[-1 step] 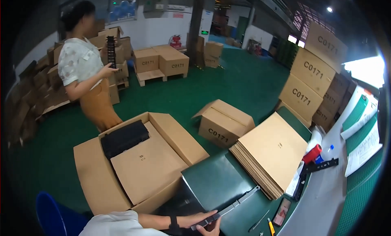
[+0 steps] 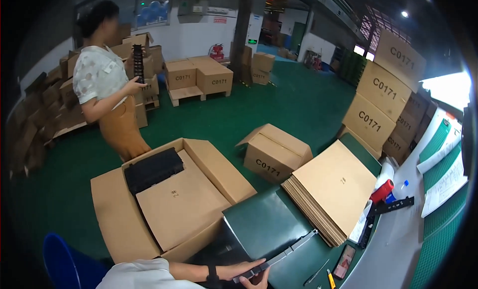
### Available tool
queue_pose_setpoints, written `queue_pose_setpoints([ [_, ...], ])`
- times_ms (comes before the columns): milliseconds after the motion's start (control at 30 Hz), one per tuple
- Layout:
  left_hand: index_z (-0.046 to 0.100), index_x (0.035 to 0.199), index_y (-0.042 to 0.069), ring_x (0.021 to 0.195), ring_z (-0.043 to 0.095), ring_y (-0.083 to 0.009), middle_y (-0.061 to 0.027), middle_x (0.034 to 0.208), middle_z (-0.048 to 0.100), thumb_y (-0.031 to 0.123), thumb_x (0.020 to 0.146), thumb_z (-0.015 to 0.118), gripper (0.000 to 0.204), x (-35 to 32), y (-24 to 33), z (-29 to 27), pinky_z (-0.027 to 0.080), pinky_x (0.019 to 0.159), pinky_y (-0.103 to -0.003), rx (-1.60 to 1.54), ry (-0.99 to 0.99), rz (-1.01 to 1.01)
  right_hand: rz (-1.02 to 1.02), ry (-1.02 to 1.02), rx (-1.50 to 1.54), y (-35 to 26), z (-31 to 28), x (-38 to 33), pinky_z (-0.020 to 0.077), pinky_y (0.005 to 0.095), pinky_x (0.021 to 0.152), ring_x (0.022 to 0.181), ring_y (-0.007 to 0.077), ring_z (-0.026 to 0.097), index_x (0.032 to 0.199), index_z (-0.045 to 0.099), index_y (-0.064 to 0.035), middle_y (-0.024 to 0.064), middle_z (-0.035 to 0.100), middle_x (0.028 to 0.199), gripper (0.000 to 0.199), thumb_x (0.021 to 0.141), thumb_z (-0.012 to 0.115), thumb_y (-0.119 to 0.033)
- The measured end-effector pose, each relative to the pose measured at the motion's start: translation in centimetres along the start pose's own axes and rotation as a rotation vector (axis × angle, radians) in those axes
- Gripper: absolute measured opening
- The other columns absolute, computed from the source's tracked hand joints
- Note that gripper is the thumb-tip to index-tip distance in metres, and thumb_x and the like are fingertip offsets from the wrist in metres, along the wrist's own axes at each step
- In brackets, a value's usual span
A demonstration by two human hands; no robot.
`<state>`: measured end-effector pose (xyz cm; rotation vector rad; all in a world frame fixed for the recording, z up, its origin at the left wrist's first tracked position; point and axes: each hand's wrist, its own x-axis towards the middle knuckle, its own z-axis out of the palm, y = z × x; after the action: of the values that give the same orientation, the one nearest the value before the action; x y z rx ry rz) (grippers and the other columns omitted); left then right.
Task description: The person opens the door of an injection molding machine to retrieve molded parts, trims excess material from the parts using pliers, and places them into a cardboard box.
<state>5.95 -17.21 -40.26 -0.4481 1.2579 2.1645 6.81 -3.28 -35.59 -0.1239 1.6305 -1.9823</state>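
A long, narrow dark grey plastic strip (image 2: pixel 294 248) slants over the green tabletop (image 2: pixel 264 221), its near end between my hands. My left hand (image 2: pixel 239 270), with a black band at the wrist, lies along the strip, its fingers pressed together against it. From below, my right hand (image 2: pixel 259 281) grips the same end between thumb and fingers; its palm is cut off by the picture's lower edge. To the left stands an open carton (image 2: pixel 112 212) holding black plastic parts (image 2: pixel 155 169) and a cardboard sheet (image 2: pixel 181 202).
Stacked cardboard sheets (image 2: pixel 338 179) lie at the table's right, near a phone (image 2: pixel 344 261), a yellow cutter (image 2: pixel 331 279) and a thin tool (image 2: pixel 316 272). A blue bin (image 2: pixel 62 261) stands lower left. Another person (image 2: pixel 107 84) holds a black slotted part (image 2: pixel 138 65). Closed cartons (image 2: pixel 383 92) stand beyond.
The view has shifted very slightly. My hands keep the same hold on the strip.
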Motion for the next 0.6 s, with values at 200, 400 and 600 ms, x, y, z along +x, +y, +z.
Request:
queue_pose_setpoints([
  [200, 0.055, 0.128, 0.008, 0.096, 0.052, -0.0123, -0.0051, 0.107, 0.056, 0.067, 0.091, 0.043, 0.070, 0.0, 0.1, -1.3, 0.044, 0.085, -0.025, -0.008, 0.003, 0.017, -0.121, -0.075, -0.177, 4.4, -1.3, 1.3, 0.0355, 0.0349, 0.105, 0.126, 0.0263, 0.042, 0.150, 0.010, 0.0000, 0.0184, 0.040, 0.138, 0.105, 0.072, 0.080, -0.008],
  [400, 0.047, 0.138, 0.008, 0.107, 0.051, -0.0139, -0.0056, 0.125, 0.052, 0.064, 0.093, 0.041, 0.072, 1.2, 0.2, -2.0, 0.040, 0.096, -0.028, 0.015, 0.006, 0.066, -0.087, -0.066, -0.187, 4.8, -1.4, 1.8, 0.0332, 0.0370, 0.108, 0.131, 0.0285, 0.037, 0.151, 0.004, -0.0018, 0.0205, 0.034, 0.144, 0.113, 0.070, 0.082, -0.011],
  [600, 0.057, 0.116, 0.002, 0.091, 0.066, -0.0350, -0.0196, 0.094, 0.067, 0.044, 0.088, 0.064, 0.052, 3.3, -2.1, -2.7, 0.052, 0.073, -0.042, -0.215, 0.064, -0.026, 0.073, 0.020, -0.156, 2.7, 1.8, 2.3, 0.0370, 0.0356, 0.105, 0.127, 0.0251, 0.042, 0.152, 0.007, -0.0038, 0.0196, 0.037, 0.142, 0.109, 0.071, 0.080, -0.002],
])
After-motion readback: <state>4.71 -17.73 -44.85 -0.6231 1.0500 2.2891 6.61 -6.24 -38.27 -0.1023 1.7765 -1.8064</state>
